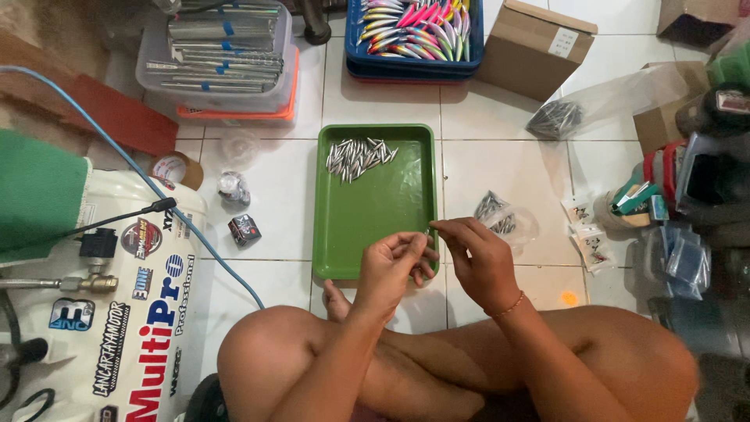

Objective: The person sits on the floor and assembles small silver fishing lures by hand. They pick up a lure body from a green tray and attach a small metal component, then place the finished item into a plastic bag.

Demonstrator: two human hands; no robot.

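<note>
At the lower middle of the frame, over the near rim of the green tray point(336, 234), the left hand point(394, 266) and right hand point(478, 262) both pinch a tiny metal piece point(429, 229), likely light, stiff and slippery, best gripped by its ends.

At upper centre we see a blue crate of painted fishing lures point(414, 31), a cardboard box point(535, 47) to its right, and a white air compressor point(133, 312) at lower left.
</note>
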